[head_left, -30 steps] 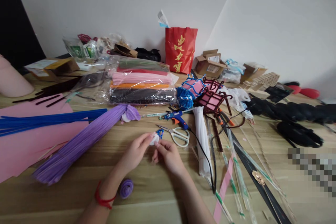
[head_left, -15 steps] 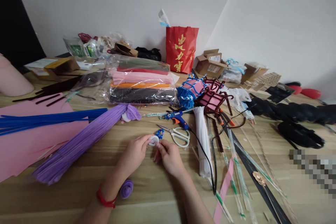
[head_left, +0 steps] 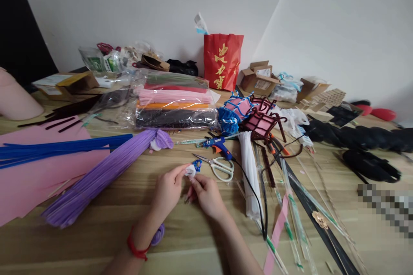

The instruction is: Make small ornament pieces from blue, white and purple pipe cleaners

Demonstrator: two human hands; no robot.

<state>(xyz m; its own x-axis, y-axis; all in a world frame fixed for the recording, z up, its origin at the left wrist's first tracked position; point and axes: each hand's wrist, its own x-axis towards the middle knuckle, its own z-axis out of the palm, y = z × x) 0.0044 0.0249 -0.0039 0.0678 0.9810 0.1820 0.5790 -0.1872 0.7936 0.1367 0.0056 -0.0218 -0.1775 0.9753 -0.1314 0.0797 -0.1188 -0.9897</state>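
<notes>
On the far left, pink paper (head_left: 22,191) fans out with blue stems (head_left: 64,148) across it, its edge running beneath them. Next, a purple bundle (head_left: 100,180) slants toward the middle; between its near side and the left wrist there is a stretch of bare wooden table (head_left: 106,240), room enough for that arm to swing outward. A purple coil (head_left: 158,236) sits just beside the wrist, partly hidden by it and its red band (head_left: 137,249).

The left hand (head_left: 169,184) is pinching a white coil (head_left: 190,171) between thumb and fingers, out in front of the body. It looks small, pale, rounded and fuzzy, though its finer turns blur at this size. A blue piece (head_left: 197,165) shows right at its far edge; whether they touch, I can't tell. The right hand (head_left: 206,193) grips the coil's near right edge with its fingertips, the other fingers curled.

Room is tighter on this side: scissors (head_left: 222,171) lie just past the knuckles, then a black cord (head_left: 247,180) crosses the white bundle (head_left: 250,184), with a pink strip (head_left: 277,236) beyond the forearm.
</notes>
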